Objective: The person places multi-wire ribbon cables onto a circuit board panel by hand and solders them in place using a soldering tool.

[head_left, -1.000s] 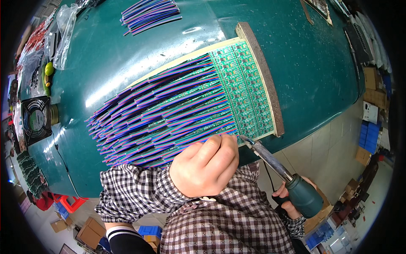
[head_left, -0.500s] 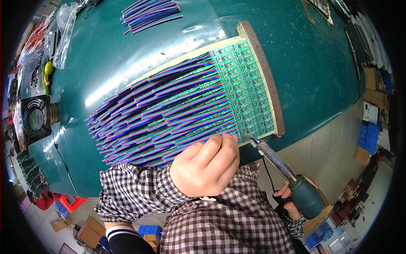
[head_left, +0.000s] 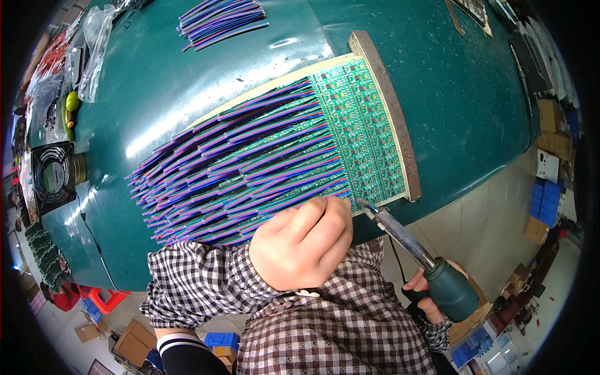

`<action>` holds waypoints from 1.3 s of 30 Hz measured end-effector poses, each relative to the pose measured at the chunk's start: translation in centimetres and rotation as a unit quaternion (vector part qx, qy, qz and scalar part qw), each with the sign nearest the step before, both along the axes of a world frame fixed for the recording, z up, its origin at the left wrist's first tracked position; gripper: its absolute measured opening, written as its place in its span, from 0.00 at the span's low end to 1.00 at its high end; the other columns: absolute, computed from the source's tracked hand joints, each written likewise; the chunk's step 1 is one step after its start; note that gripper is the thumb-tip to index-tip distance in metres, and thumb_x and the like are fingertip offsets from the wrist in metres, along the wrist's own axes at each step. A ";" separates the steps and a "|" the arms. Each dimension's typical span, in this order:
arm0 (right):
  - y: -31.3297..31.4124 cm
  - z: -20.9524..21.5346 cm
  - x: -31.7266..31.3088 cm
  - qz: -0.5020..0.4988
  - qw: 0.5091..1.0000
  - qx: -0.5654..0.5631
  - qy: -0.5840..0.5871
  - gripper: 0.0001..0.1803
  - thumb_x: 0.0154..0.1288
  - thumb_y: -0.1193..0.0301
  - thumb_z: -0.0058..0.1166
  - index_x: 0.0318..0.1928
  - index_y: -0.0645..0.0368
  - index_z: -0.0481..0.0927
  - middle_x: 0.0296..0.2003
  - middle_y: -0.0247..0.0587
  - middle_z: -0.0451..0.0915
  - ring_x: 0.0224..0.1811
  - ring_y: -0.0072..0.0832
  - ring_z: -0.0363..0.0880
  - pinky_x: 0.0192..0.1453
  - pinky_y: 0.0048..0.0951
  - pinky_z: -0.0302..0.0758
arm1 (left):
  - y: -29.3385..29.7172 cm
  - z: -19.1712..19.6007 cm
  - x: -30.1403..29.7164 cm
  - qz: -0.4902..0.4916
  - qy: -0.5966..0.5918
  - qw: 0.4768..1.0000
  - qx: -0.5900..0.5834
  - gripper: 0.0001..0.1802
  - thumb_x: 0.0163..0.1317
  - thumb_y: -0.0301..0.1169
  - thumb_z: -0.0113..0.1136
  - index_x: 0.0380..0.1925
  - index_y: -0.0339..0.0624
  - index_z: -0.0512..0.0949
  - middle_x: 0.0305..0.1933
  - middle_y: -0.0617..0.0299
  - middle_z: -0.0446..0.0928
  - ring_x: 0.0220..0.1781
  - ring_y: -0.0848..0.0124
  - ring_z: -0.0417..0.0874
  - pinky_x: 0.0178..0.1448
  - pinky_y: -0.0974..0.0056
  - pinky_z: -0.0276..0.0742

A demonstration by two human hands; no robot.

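Note:
A panel of green circuit boards (head_left: pixel 359 119) lies in a pale frame on the table. Rows of ribbon wires (head_left: pixel 250 147), striped blue, red, green and black, stretch leftward from it. My left hand (head_left: pixel 303 244) is closed in a pinch at the panel's near edge, on wires whose ends are largely hidden by the fingers. In my right hand (head_left: pixel 425 300) is a soldering iron (head_left: pixel 406 234) with a dark green handle. Its tip is at the boards' near corner, just right of my left fingertips; whether it touches a pad is too small to tell.
A brown bar (head_left: pixel 390 119) borders the panel's right side. Loose ribbon wires (head_left: pixel 222 22) lie at the far side of the green table (head_left: pixel 462 100). A black fan (head_left: pixel 53 176) and clear plastic bags (head_left: pixel 97 53) are at the left. Cardboard boxes (head_left: pixel 555 128) stand on the right.
The iron's tip has shifted slightly left, closer to my left fingertips. My left hand has moved very slightly left, still pinched. The panel has not moved.

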State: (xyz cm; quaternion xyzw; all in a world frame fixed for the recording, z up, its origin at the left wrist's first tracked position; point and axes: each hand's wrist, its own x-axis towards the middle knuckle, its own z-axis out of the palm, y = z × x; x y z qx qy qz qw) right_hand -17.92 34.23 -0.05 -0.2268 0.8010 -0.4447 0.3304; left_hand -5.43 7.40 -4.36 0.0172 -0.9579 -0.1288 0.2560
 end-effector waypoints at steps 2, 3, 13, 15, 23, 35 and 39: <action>0.4 -0.1 0.1 0.005 1.000 0.009 0.005 0.28 0.54 0.38 0.72 0.34 0.51 0.92 0.28 0.29 0.88 0.29 0.29 0.82 0.40 0.33 0.79 | -0.1 0.1 0.0 0.000 0.000 1.000 0.012 0.17 0.40 0.24 0.69 0.35 0.33 0.87 0.40 0.56 0.82 0.36 0.67 0.84 0.36 0.69 0.81; 0.4 -0.1 0.1 0.000 1.000 0.013 -0.005 0.28 0.54 0.39 0.72 0.34 0.51 0.92 0.28 0.29 0.87 0.28 0.30 0.81 0.39 0.33 0.79 | -0.1 0.1 -0.1 -0.001 0.001 1.000 0.023 0.17 0.40 0.24 0.69 0.35 0.32 0.87 0.40 0.56 0.82 0.36 0.67 0.84 0.36 0.69 0.81; 0.8 -0.3 0.1 0.007 1.000 0.019 -0.003 0.27 0.54 0.40 0.73 0.33 0.52 0.92 0.28 0.31 0.87 0.28 0.31 0.81 0.38 0.33 0.79 | -0.1 0.0 0.0 -0.006 -0.003 1.000 0.006 0.17 0.40 0.24 0.69 0.35 0.32 0.87 0.40 0.56 0.82 0.36 0.67 0.84 0.37 0.69 0.82; 0.9 -0.5 0.1 0.008 1.000 0.013 -0.002 0.27 0.54 0.40 0.73 0.33 0.52 0.91 0.28 0.30 0.87 0.28 0.31 0.81 0.38 0.33 0.79 | -0.1 0.0 0.0 -0.006 -0.002 1.000 0.003 0.17 0.40 0.24 0.69 0.36 0.32 0.87 0.40 0.55 0.82 0.37 0.66 0.84 0.37 0.69 0.82; 0.9 -0.4 0.2 -0.004 1.000 0.001 -0.007 0.27 0.55 0.41 0.73 0.31 0.53 0.89 0.26 0.28 0.86 0.28 0.29 0.83 0.41 0.33 0.79 | -0.2 -0.3 0.3 -0.012 -0.006 1.000 -0.018 0.17 0.44 0.29 0.62 0.36 0.33 0.85 0.43 0.56 0.80 0.44 0.66 0.83 0.45 0.69 0.80; 2.8 -0.8 0.7 -0.060 0.991 -0.004 -0.121 0.35 0.51 0.45 0.78 0.43 0.65 0.83 0.27 0.35 0.86 0.32 0.29 0.87 0.54 0.40 0.83 | -0.2 -0.4 0.3 -0.012 -0.007 1.000 -0.013 0.17 0.44 0.29 0.62 0.36 0.33 0.85 0.43 0.56 0.80 0.44 0.66 0.83 0.45 0.69 0.80; 4.2 -2.7 1.8 -0.136 0.976 -0.087 -0.145 0.45 0.49 0.52 0.81 0.56 0.73 0.72 0.29 0.45 0.84 0.33 0.33 0.87 0.44 0.43 0.89 | -0.2 -0.3 0.3 -0.012 -0.005 1.000 -0.017 0.17 0.43 0.28 0.62 0.35 0.33 0.85 0.43 0.56 0.80 0.43 0.66 0.83 0.45 0.69 0.80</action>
